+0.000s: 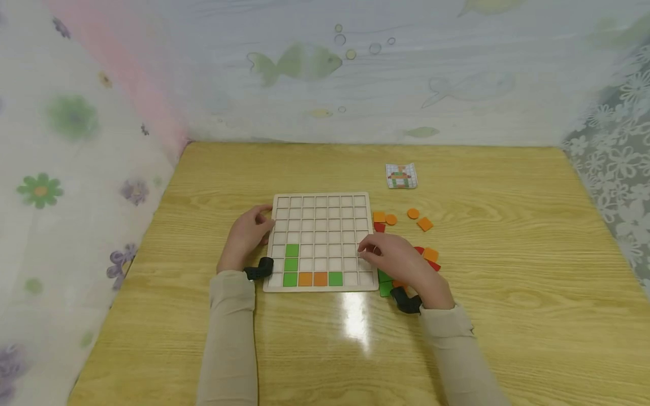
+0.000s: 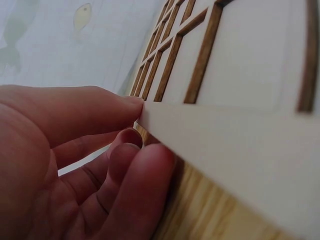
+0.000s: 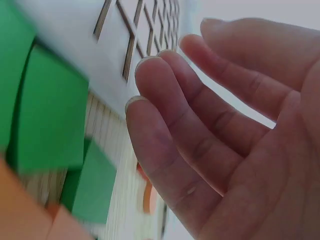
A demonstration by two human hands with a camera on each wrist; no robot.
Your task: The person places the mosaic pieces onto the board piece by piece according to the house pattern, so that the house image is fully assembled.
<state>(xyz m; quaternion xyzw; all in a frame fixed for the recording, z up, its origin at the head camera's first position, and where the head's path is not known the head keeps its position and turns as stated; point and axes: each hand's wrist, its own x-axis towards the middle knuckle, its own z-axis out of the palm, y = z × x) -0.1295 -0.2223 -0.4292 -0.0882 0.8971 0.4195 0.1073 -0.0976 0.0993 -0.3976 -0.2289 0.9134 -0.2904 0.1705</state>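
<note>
A pale wooden grid board (image 1: 321, 194) lies flat on the table. Green tiles (image 1: 291, 264) fill part of one column at its left, and the front row holds orange tiles (image 1: 312, 279) and another green tile (image 1: 336, 279). At the board's left side my left hand (image 1: 249, 234) holds the edge, thumb on the rim and curled fingers against the side below. My right hand (image 1: 398, 256) hovers over the board's right edge with loosely bent fingers; in the right wrist view nothing lies between thumb and fingers (image 3: 165, 85). Loose green tiles (image 3: 52, 110) lie beneath it.
Right of the board lie loose orange squares (image 1: 424, 224), orange discs (image 1: 413, 213) and red pieces (image 1: 379, 227), some partly hidden by my right hand. A small pattern card (image 1: 401, 176) with a coloured grid picture lies behind them. A wall borders the table's back edge.
</note>
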